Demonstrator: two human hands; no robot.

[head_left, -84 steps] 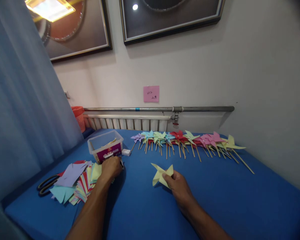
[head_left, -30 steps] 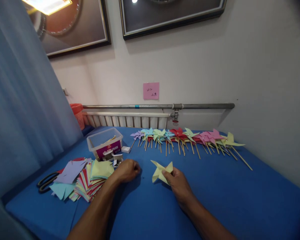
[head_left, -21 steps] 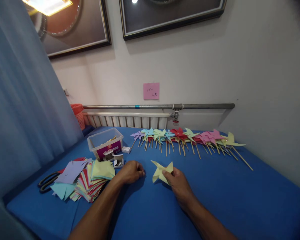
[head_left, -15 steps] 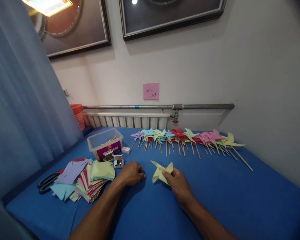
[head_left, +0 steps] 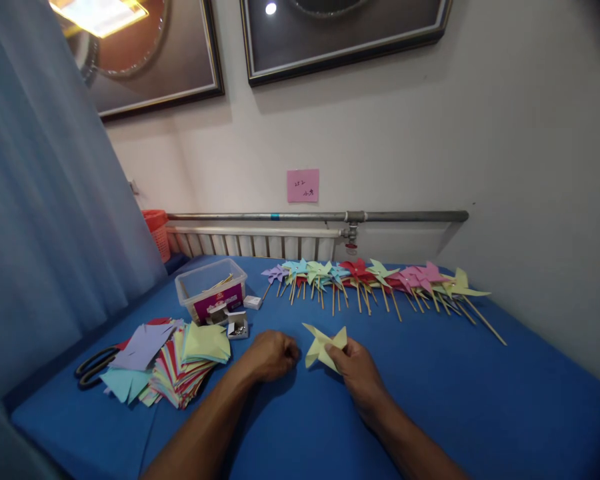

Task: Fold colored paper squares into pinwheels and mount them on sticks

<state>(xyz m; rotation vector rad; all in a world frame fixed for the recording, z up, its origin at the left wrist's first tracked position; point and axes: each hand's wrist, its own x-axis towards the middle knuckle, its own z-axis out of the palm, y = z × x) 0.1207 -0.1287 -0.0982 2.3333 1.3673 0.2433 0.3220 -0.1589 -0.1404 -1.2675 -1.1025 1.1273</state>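
In my right hand (head_left: pixel 359 368) I grip a pale yellow paper pinwheel (head_left: pixel 316 349) by its right side, thumb pressed near its middle, above the blue cloth (head_left: pixel 300 433). My left hand (head_left: pixel 273 357) is just beside it, fingers curled in; I cannot tell whether they hold anything. To my left lie a fanned stack of coloured papers (head_left: pixel 205 343) and black-handled scissors (head_left: pixel 111 349). Beyond the stack, a small box with its flap up (head_left: pixel 238 329) sits near a clear tub (head_left: pixel 220 301) of sticks. Farthest back on the cloth, finished pinwheels (head_left: pixel 358 269) lie in a row.
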